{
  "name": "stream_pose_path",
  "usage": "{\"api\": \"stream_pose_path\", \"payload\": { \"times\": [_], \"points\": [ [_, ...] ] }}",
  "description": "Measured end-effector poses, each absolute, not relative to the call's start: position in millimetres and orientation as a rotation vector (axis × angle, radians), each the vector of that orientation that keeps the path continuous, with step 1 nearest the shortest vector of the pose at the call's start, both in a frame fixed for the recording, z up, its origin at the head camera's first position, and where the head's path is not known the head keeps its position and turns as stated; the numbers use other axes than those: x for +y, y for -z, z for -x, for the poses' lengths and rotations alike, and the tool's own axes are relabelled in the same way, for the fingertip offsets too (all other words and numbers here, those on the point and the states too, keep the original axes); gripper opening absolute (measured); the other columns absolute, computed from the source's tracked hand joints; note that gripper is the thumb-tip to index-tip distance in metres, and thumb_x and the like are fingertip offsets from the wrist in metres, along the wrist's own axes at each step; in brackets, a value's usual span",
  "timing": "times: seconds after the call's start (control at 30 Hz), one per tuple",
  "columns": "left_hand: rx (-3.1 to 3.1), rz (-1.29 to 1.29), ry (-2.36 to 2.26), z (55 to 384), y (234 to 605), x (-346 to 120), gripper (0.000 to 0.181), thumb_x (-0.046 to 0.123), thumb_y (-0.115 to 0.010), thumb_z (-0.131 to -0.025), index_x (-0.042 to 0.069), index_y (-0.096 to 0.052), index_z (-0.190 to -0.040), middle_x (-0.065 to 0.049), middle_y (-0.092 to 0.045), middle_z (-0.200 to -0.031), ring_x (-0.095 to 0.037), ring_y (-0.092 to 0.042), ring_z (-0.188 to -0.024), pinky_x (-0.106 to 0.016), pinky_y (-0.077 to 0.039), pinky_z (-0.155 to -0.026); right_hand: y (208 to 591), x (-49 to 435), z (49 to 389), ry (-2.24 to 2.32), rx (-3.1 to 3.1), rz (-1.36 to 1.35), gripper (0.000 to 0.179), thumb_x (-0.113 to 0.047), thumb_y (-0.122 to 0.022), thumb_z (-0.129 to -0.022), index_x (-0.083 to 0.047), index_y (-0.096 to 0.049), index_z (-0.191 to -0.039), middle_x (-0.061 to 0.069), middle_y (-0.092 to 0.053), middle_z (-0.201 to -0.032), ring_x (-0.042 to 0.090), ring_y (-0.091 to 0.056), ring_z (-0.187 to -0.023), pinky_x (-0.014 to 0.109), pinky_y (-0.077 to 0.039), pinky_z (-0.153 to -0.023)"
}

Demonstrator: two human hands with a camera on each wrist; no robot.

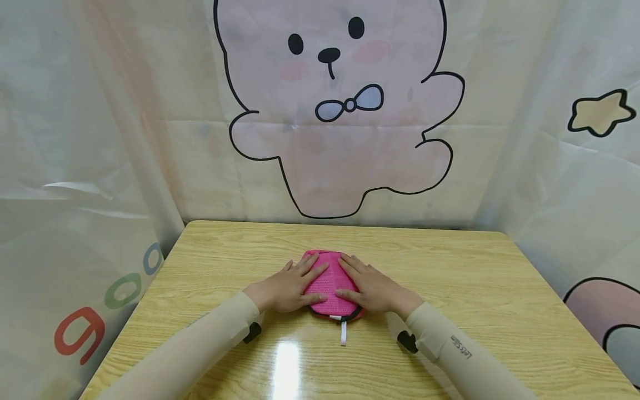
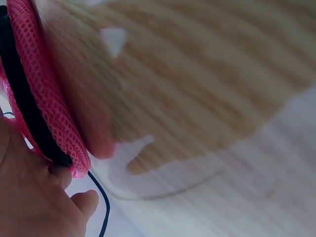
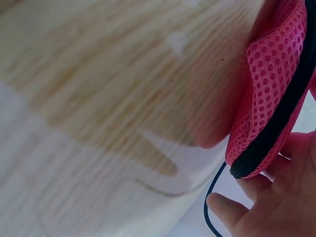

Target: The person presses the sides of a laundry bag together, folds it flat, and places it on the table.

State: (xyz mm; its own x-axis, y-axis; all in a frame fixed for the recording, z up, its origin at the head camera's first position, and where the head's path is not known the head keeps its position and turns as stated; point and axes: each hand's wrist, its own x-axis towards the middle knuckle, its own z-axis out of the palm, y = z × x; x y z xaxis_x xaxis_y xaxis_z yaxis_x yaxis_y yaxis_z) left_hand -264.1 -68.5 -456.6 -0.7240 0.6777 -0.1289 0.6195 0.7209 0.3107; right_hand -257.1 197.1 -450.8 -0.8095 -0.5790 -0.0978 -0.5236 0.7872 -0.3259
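A pink mesh pouch (image 1: 332, 280) with black zipper trim lies on the wooden table, a white pull strap (image 1: 343, 333) pointing toward me. My left hand (image 1: 289, 288) rests on the pouch's left side, fingers spread across the mesh. From the other side my right hand (image 1: 374, 288) touches it in the same way, thumb toward the middle. In the left wrist view the pouch's edge (image 2: 47, 98) and dark zipper stand beside the fingers. The right wrist view shows the pouch's mesh side (image 3: 269, 79) bulging above the table.
The light wooden table (image 1: 225, 244) has rounded far corners and a bright reflection near its front. Behind it hangs a curtain (image 1: 190, 166) printed with a cartoon bear. More printed curtain closes in the left and right sides.
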Motion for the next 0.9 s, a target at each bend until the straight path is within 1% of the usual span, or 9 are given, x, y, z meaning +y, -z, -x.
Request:
{"api": "stream_pose_path", "payload": {
  "times": [0.7, 0.9],
  "points": [
    [2.681, -1.005, -0.299, 263.3, 454.4, -63.0, 0.082, 0.068, -0.04, -0.103, 0.025, -0.015, -0.168, -0.012, -0.012, -0.175, -0.031, -0.014, -0.162, -0.061, -0.018, -0.128, 449.7, 196.4, 256.8, 0.381, 2.769, 0.848, 0.085, -0.058, -0.051, -0.104, -0.005, -0.024, -0.165, 0.013, -0.02, -0.173, 0.039, -0.017, -0.161, 0.062, -0.025, -0.126],
    [2.697, -1.011, -0.319, 263.0, 457.3, -64.4, 0.082, 0.069, -0.039, -0.103, 0.026, -0.014, -0.168, -0.011, -0.01, -0.176, -0.031, -0.012, -0.163, -0.06, -0.016, -0.129, 448.0, 196.4, 257.8, 0.366, 2.767, 0.856, 0.086, -0.06, -0.049, -0.104, -0.006, -0.023, -0.165, 0.012, -0.019, -0.174, 0.039, -0.017, -0.161, 0.062, -0.024, -0.126]
  ]
}}
